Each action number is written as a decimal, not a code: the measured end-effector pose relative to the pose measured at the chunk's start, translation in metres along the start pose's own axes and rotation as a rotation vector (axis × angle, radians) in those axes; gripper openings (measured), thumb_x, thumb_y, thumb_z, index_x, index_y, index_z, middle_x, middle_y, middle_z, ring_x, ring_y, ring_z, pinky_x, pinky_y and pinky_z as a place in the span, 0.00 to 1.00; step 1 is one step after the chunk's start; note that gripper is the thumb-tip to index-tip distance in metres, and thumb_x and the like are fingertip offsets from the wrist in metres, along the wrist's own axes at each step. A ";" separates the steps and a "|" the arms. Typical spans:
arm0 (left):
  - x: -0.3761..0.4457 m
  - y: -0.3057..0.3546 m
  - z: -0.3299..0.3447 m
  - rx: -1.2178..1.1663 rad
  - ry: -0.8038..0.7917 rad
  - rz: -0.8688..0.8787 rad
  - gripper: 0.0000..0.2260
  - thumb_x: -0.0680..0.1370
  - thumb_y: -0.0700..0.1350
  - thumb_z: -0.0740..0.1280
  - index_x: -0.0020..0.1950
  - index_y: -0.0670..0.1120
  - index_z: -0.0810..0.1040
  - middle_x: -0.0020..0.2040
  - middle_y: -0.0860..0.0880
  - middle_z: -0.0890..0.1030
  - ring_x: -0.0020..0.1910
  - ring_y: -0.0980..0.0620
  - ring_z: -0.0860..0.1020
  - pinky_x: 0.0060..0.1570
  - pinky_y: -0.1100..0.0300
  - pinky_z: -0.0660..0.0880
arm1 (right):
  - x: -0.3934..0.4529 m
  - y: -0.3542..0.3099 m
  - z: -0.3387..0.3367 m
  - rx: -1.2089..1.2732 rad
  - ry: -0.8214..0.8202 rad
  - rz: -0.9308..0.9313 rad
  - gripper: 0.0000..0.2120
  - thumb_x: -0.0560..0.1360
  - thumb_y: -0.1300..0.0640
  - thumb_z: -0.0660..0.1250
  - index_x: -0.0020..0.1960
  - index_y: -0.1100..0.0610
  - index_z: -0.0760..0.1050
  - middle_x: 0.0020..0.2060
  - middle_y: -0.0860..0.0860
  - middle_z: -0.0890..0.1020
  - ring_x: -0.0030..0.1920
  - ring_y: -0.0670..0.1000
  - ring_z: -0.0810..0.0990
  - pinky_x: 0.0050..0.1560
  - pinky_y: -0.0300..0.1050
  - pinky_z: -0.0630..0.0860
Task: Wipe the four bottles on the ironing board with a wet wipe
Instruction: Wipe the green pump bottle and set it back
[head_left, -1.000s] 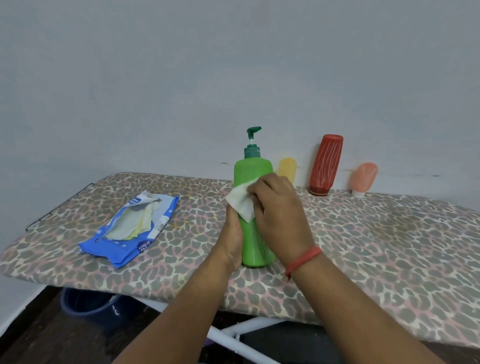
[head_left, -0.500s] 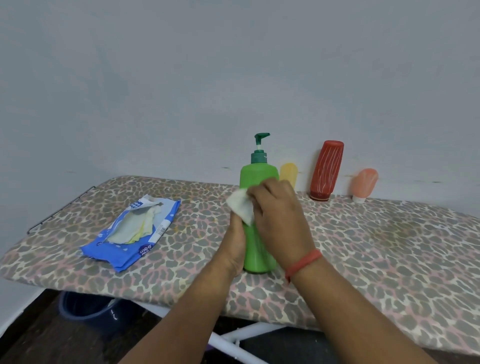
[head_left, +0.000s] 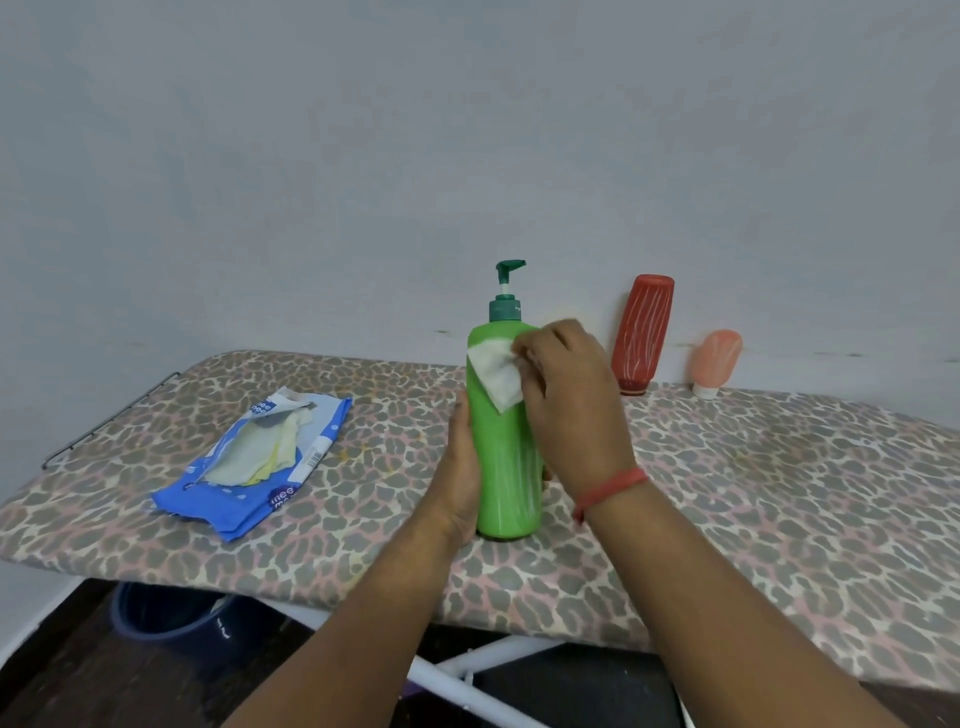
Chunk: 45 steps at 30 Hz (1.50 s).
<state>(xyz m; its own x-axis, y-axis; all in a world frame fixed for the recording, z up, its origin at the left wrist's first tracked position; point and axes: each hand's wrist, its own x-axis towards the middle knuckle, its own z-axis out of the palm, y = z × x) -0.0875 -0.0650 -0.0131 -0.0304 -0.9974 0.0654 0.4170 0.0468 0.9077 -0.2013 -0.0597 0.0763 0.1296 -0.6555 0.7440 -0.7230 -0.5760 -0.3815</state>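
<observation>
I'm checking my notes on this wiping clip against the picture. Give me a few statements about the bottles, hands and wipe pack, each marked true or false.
1. The right hand presses a wet wipe to the green pump bottle. True.
2. The left hand rests flat on the ironing board. False: it grips the green bottle's side.
3. The red bottle stands cap-down by the wall. True.
4. The wipe pack lies right of the green bottle. False: it lies left.

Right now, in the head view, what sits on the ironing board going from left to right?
Blue wet wipe pack → green pump bottle, gripped by the left hand while the right hand presses a wipe to it → red bottle → small pink bottle.
</observation>
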 end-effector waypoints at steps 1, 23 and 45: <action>0.000 0.001 0.000 -0.010 -0.002 -0.006 0.32 0.81 0.69 0.47 0.56 0.54 0.86 0.51 0.42 0.86 0.49 0.46 0.85 0.47 0.50 0.83 | 0.009 0.000 -0.001 0.013 0.002 0.006 0.06 0.78 0.64 0.65 0.53 0.61 0.80 0.49 0.55 0.78 0.49 0.54 0.74 0.50 0.42 0.69; 0.002 -0.002 0.001 -0.066 -0.043 -0.014 0.33 0.79 0.70 0.49 0.62 0.50 0.84 0.60 0.40 0.84 0.57 0.44 0.83 0.55 0.48 0.81 | -0.052 0.019 0.004 0.109 -0.002 0.046 0.05 0.77 0.66 0.65 0.52 0.59 0.77 0.47 0.50 0.76 0.47 0.46 0.73 0.50 0.42 0.72; 0.001 -0.003 0.000 -0.149 -0.055 -0.035 0.33 0.82 0.68 0.48 0.61 0.50 0.85 0.57 0.40 0.85 0.53 0.44 0.84 0.53 0.48 0.82 | -0.039 0.019 0.001 0.078 -0.041 -0.012 0.06 0.75 0.68 0.66 0.49 0.61 0.78 0.52 0.54 0.78 0.52 0.51 0.75 0.55 0.44 0.73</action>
<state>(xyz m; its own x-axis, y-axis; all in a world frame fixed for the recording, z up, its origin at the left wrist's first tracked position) -0.0884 -0.0665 -0.0156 -0.0954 -0.9935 0.0614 0.5445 -0.0005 0.8387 -0.2188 -0.0457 0.0399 0.1662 -0.6669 0.7264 -0.6662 -0.6191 -0.4159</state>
